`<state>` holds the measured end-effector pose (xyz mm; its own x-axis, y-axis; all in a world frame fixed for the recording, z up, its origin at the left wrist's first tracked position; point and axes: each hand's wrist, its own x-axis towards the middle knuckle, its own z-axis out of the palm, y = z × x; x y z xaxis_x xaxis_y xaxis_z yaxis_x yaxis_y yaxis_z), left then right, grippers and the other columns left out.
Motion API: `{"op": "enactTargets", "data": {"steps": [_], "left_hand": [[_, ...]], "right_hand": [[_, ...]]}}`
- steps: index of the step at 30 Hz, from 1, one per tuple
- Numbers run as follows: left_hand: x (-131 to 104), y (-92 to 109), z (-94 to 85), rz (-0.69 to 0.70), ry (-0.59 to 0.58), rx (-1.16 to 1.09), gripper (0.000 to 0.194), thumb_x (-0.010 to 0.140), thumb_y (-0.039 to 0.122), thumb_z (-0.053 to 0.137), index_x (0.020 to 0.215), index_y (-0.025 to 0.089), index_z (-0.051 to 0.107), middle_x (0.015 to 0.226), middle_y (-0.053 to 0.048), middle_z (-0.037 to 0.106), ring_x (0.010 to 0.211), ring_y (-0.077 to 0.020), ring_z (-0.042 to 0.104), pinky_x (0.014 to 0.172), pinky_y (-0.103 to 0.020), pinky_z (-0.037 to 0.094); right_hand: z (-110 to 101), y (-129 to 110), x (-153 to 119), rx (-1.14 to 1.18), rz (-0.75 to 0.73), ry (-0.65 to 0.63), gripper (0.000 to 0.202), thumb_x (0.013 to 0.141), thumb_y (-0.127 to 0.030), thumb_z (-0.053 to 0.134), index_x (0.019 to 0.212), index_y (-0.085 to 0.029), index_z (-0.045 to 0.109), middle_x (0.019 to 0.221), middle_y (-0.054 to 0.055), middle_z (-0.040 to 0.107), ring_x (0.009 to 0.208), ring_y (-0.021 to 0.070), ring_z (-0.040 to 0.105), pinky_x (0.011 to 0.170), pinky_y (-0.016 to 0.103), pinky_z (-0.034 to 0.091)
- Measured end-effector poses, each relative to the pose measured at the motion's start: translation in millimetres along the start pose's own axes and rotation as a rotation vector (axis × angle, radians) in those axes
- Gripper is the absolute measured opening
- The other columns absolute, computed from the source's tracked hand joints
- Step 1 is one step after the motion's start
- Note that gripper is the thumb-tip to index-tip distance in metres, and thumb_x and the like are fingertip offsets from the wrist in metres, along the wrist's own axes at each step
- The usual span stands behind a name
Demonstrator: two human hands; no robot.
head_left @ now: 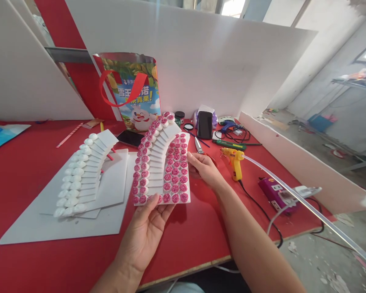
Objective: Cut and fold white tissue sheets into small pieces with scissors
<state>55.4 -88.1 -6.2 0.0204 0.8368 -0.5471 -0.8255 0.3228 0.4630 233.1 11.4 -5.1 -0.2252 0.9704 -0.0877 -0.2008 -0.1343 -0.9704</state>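
Between both hands is a white board model (177, 176) covered with rows of pink-and-white rosettes, with a curved flight of white steps (155, 167) running up it. My left hand (152, 221) grips its bottom edge, thumb on the front and fingers behind. On the right edge, my right hand (204, 169) pinches the board between thumb and fingers. To the left, a similar curved stair model (90, 175) with plain white rosettes rests on white foam boards (110, 219) lying on the red table.
A yellow glue gun (234, 160) with a long clear glue stick (293, 193) lies at right, near a purple device (276, 193). Behind are a printed bag (137, 91), a dark phone (130, 138), pliers (199, 145), a green screwdriver (230, 144) and a black device (205, 125).
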Motion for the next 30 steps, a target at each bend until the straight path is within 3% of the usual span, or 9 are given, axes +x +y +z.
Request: {"op": "enactTargets", "data": {"steps": [6, 13, 18, 22, 25, 30], "left_hand": [[0.2, 0.8, 6.1, -0.044, 0.024, -0.045, 0.045, 0.096, 0.002, 0.052, 0.135, 0.023, 0.062, 0.108, -0.007, 0.079, 0.092, -0.019, 0.078, 0.087, -0.037, 0.065], [3.2, 6.5, 8.0, -0.043, 0.069, -0.08, 0.047, 0.099, 0.002, 0.043, 0.136, 0.024, 0.062, 0.103, -0.007, 0.08, 0.089, -0.0189, 0.079, 0.082, -0.034, 0.066], [2.5, 9.7, 5.4, -0.054, 0.086, -0.093, 0.042, 0.098, 0.001, 0.043, 0.124, 0.021, 0.068, 0.095, -0.007, 0.081, 0.081, -0.0188, 0.078, 0.076, -0.037, 0.068], [1.4, 12.9, -4.5, -0.074, 0.067, -0.054, 0.033, 0.095, 0.0, 0.046, 0.102, 0.018, 0.073, 0.083, -0.007, 0.08, 0.074, -0.0189, 0.077, 0.075, -0.039, 0.068], [0.0, 16.0, -11.3, -0.096, 0.1, -0.022, 0.03, 0.094, 0.001, 0.047, 0.09, 0.017, 0.072, 0.069, -0.005, 0.075, 0.062, -0.0176, 0.074, 0.068, -0.035, 0.068], [-2.6, 18.5, -11.8, -0.127, 0.102, 0.021, 0.042, 0.092, -0.002, 0.043, 0.115, 0.02, 0.071, 0.077, -0.007, 0.078, 0.072, -0.0219, 0.078, 0.061, -0.032, 0.067]], "right_hand": [[7.8, 8.9, 0.1, 0.028, -0.182, 0.118, 0.06, 0.073, -0.064, 0.078, 0.058, -0.021, 0.04, 0.051, -0.01, 0.025, 0.044, 0.0037, 0.02, 0.042, 0.021, 0.015], [-3.0, -1.4, -2.0, 0.181, -0.344, 0.333, 0.051, 0.073, -0.054, 0.083, 0.061, -0.02, 0.048, 0.053, -0.008, 0.037, 0.042, 0.0032, 0.029, 0.04, 0.02, 0.018], [-1.3, 1.7, -0.1, 0.195, -0.243, 0.264, 0.046, 0.069, -0.052, 0.085, 0.065, -0.018, 0.056, 0.053, -0.007, 0.042, 0.042, 0.0038, 0.035, 0.038, 0.018, 0.019], [-3.5, 2.2, 2.5, 0.249, -0.229, 0.316, 0.045, 0.064, -0.049, 0.09, 0.068, -0.018, 0.058, 0.058, -0.006, 0.048, 0.045, 0.0043, 0.039, 0.038, 0.018, 0.024], [-6.4, 1.0, 5.1, 0.29, -0.174, 0.321, 0.048, 0.067, -0.057, 0.086, 0.077, -0.018, 0.061, 0.064, -0.004, 0.055, 0.047, 0.0057, 0.044, 0.039, 0.019, 0.03], [-5.2, 1.5, 8.4, 0.295, 0.001, 0.325, 0.06, 0.077, -0.079, 0.064, 0.071, -0.02, 0.055, 0.054, -0.004, 0.051, 0.041, 0.0074, 0.042, 0.037, 0.021, 0.028]]}}
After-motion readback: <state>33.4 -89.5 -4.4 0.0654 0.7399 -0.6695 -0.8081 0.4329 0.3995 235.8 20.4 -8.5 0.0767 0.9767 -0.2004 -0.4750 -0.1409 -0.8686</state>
